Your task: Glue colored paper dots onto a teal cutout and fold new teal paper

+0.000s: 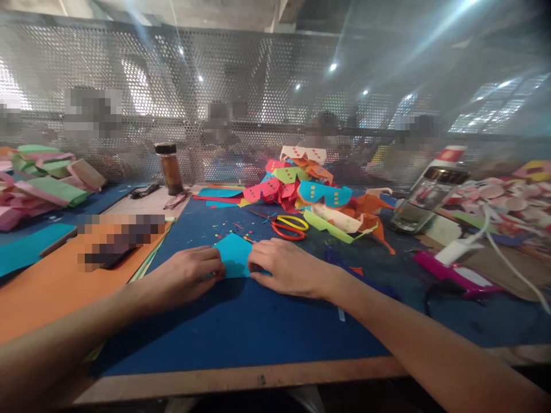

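A sheet of bright blue paper (235, 258), folded to a point at its far side, lies on the dark blue table mat (241, 338). My left hand (196, 269) pinches its left edge with curled fingers. On the opposite edge, my right hand (282, 267) grips the paper between thumb and bent fingers. Just beyond it lie scissors (290, 225) with one yellow and one red handle, among small paper scraps. Behind them is a pile of cut-paper glasses (325, 194) in red, green, blue, orange and cream.
Orange paper sheets (47, 292) lie at the left, with a dark blurred-out object on top. A dark-lidded bottle (169, 172) and a clear bottle (424, 198) stand farther back. At right are a magenta power bank (456, 275) with a white cable and paper pieces (503, 195). A perforated metal screen (258, 74) rises behind.
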Demonstrator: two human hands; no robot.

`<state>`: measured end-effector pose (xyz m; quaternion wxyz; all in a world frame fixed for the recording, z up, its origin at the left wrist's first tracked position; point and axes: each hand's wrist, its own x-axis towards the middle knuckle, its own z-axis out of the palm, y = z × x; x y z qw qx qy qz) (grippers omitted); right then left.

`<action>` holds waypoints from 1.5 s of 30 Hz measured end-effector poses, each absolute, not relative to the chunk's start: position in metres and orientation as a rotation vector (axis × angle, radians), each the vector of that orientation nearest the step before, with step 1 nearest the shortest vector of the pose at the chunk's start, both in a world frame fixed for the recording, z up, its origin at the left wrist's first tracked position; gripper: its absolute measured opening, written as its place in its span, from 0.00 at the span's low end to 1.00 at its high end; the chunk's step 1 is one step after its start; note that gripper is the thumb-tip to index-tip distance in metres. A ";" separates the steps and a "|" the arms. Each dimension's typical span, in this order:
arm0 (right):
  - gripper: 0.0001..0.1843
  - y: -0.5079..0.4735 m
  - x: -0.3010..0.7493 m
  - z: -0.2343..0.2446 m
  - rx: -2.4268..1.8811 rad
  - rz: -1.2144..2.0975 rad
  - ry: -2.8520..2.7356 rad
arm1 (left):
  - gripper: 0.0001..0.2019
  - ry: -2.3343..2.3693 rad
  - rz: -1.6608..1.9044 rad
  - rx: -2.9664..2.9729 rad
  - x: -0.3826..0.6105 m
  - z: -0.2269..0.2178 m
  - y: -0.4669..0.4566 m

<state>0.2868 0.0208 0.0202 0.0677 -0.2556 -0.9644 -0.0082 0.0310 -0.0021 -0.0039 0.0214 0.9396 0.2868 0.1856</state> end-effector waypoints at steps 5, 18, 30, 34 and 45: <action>0.05 0.024 0.284 0.011 -0.810 0.020 -2.835 | 0.09 0.889 0.588 2.899 0.030 -0.005 -0.002; 0.06 0.029 0.279 0.009 -1.043 0.389 -2.746 | 0.05 0.937 0.601 2.886 0.028 -0.010 0.000; 0.08 0.024 0.281 0.010 -0.934 0.325 -2.725 | 0.07 0.908 0.659 2.978 0.029 -0.012 0.000; 0.06 0.023 0.280 0.007 -0.887 0.214 -2.734 | 0.08 0.929 0.675 2.988 0.030 -0.012 -0.001; 0.05 0.025 0.278 0.005 -0.844 0.117 -2.793 | 0.08 0.947 0.668 2.988 0.033 -0.008 -0.004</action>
